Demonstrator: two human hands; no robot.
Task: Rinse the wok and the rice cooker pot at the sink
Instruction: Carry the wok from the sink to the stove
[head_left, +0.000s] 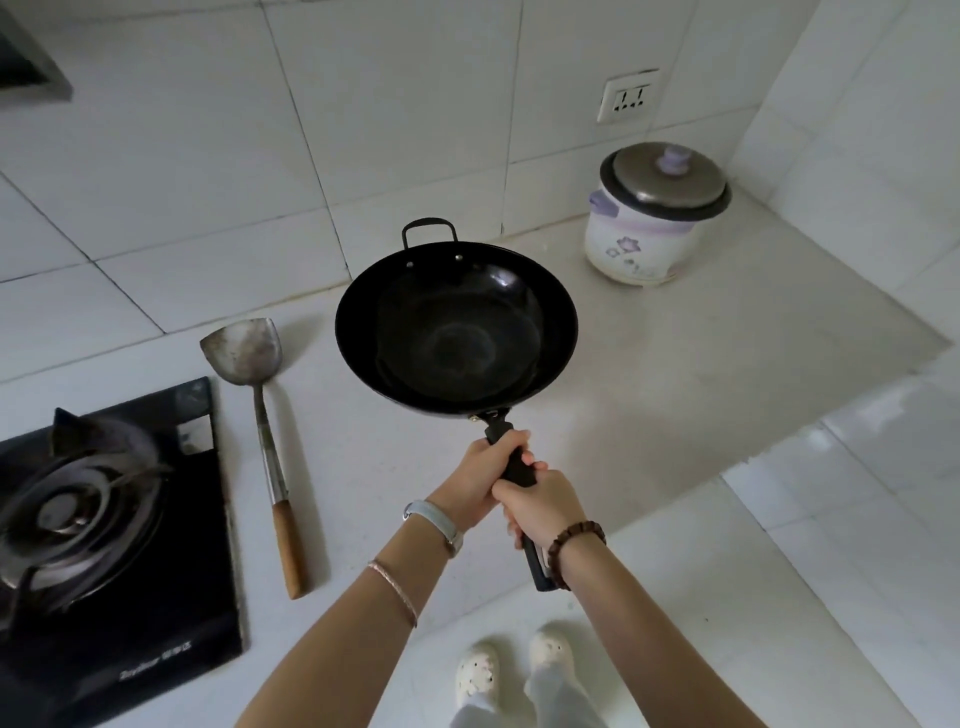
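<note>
My left hand (478, 475) and right hand (545, 506) both grip the handle of the black wok (457, 327), held over the desk (675, 374) at frame centre. The lidded rice cooker (657, 213) stands upper right.

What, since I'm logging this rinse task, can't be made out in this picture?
Sink: outside the head view.
Inner pot: hidden under the lid of the rice cooker.
Handle of the wok: middle covered by the left hand and right hand.
Stove: cut off by the left edge; its lettering is too blurred.
</note>
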